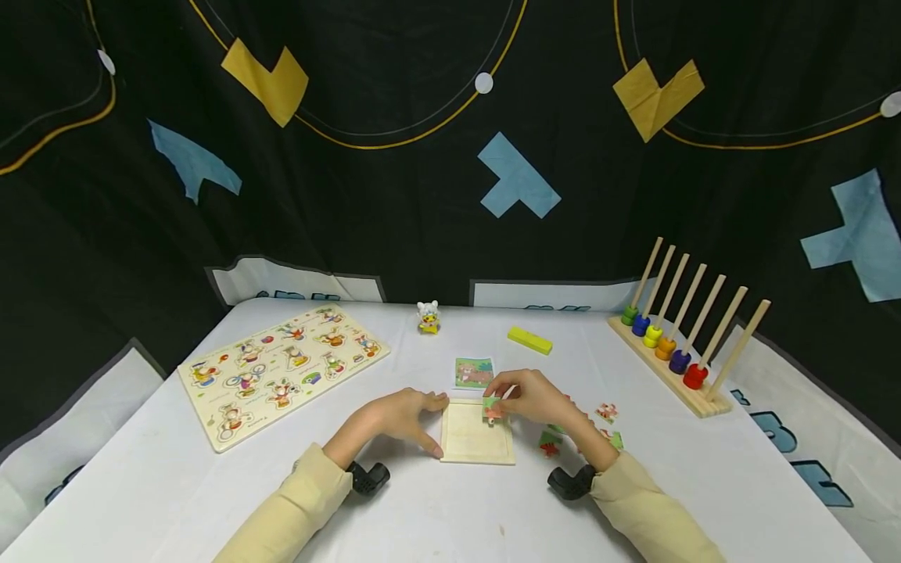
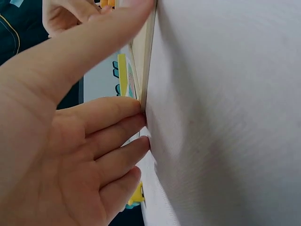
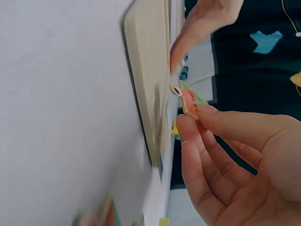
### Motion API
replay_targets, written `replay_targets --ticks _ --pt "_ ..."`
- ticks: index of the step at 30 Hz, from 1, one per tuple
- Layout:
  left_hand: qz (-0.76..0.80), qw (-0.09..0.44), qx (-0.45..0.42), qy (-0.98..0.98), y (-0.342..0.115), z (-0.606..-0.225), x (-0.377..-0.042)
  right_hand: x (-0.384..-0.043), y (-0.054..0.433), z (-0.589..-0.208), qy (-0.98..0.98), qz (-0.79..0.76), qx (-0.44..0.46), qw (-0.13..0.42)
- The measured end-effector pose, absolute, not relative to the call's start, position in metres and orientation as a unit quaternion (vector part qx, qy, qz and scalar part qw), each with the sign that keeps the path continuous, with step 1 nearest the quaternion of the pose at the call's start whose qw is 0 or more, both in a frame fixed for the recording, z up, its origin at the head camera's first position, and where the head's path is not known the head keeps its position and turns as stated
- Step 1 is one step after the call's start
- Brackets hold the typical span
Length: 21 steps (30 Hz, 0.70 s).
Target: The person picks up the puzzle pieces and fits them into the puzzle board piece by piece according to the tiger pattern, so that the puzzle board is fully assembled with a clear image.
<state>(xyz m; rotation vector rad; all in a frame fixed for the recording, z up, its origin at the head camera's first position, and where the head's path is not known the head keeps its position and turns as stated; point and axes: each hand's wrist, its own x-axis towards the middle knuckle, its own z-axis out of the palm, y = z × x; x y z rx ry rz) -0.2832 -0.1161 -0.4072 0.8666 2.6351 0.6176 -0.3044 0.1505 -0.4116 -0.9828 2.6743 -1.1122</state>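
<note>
A shallow square wooden puzzle tray (image 1: 464, 439) lies in front of me, bare inside where it shows. My left hand (image 1: 400, 416) rests at its left side, thumb near the front corner and fingers near the back one. In the left wrist view the fingers of that hand (image 2: 89, 155) are fairly straight and touch the tray's edge. Between thumb and fingers my right hand (image 1: 533, 397) pinches a green and orange jigsaw piece (image 1: 490, 410). The right wrist view shows this piece (image 3: 189, 101) tilted and held above the tray (image 3: 146, 61).
A picture card (image 1: 474, 374) lies behind the tray. Several loose jigsaw pieces (image 1: 549, 444) lie to the right, partly under my right arm. Around stand a peg board puzzle (image 1: 232, 383), a small figurine (image 1: 428, 317), a yellow block (image 1: 529, 341) and a rod stacker with coloured beads (image 1: 676, 367).
</note>
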Motion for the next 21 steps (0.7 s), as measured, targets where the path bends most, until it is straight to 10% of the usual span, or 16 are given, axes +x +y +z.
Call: replay_targets --ticks 21 --pt "0.2 0.122 0.3 0.924 -0.114 -0.408 -0.283 -0.316 0.105 -0.417 0.865 -0.368 -0.323 0.112"
